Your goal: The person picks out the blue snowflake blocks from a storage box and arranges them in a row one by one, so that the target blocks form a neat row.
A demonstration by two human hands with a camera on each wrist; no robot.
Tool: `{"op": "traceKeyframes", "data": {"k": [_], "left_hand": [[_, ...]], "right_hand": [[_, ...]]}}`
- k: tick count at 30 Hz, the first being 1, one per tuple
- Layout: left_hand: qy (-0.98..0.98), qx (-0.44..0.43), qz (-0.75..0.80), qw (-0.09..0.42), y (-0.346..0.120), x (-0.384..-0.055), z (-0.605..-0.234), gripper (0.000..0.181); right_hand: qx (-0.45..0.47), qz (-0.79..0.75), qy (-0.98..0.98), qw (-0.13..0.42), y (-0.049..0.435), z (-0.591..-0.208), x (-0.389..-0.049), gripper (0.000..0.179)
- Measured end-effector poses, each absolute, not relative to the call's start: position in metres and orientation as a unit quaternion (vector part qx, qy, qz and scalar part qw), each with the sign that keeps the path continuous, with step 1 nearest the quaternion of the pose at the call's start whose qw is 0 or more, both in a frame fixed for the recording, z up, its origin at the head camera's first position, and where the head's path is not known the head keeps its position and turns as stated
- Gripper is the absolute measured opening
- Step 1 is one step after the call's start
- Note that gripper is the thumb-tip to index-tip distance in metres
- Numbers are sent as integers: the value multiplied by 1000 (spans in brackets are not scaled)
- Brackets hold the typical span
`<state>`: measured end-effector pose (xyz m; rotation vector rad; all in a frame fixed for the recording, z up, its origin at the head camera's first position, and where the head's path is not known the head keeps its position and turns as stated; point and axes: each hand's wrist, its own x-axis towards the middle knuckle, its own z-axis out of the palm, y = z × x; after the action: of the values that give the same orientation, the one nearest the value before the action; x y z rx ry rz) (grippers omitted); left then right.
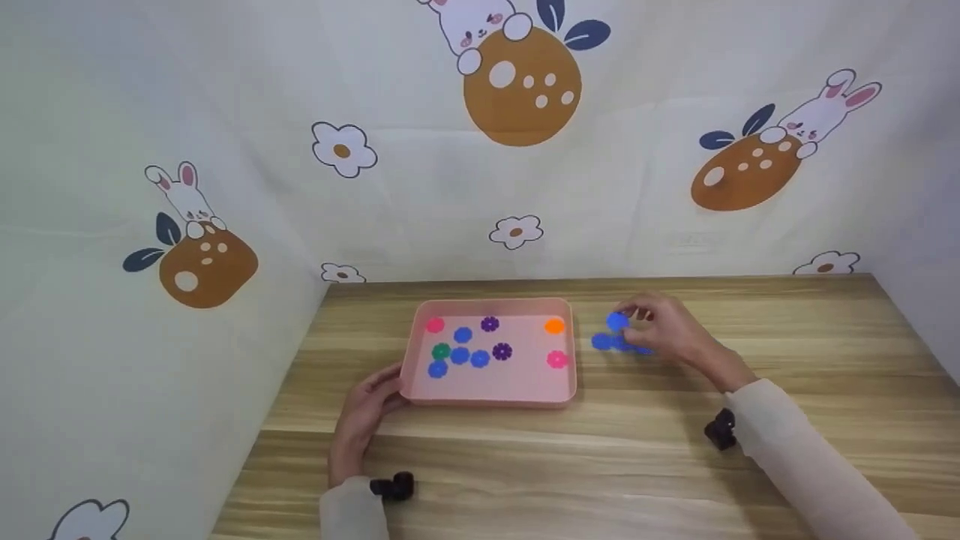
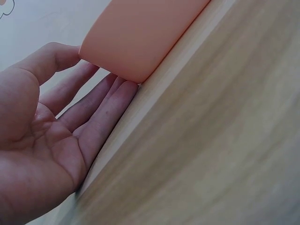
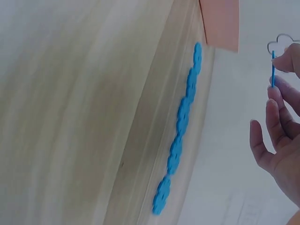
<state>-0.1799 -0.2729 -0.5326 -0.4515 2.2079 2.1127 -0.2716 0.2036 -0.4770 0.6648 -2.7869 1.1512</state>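
Observation:
A shallow pink tray [image 1: 487, 397] lies on the table with flower-shaped plastic discs inside: several blue [image 1: 480, 358], two purple [image 1: 502, 351], two pink [image 1: 557, 360], one green [image 1: 441, 350] and one orange [image 1: 554, 326]. At the tray's front left corner my left hand [image 1: 364, 412] touches the wall, thumb at the rim and extended fingers low beside the base. To the right of the tray, my right hand [image 1: 667, 330] pinches a blue flower disc [image 1: 617, 322] between thumb and fingertips. Below it, more blue discs [image 3: 176, 154] lie in a row on the tabletop, partly hidden in the head view.
The wood-grain table [image 1: 525, 472] meets a pale cloth backdrop [image 1: 420, 202] printed with rabbits and flowers behind and at both sides. Each sleeve carries a small black device [image 1: 721, 430] at the wrist.

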Motion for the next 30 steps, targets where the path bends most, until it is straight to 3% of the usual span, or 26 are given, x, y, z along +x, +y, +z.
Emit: {"op": "traceKeyframes", "data": {"k": [18, 30], "left_hand": [[716, -146, 682, 22, -273, -180, -532, 39], [705, -150, 693, 16, -272, -180, -533, 38]], "right_hand": [[152, 326, -932, 46, 291, -488, -257, 27], [123, 289, -949, -27, 324, -500, -260, 33]]}}
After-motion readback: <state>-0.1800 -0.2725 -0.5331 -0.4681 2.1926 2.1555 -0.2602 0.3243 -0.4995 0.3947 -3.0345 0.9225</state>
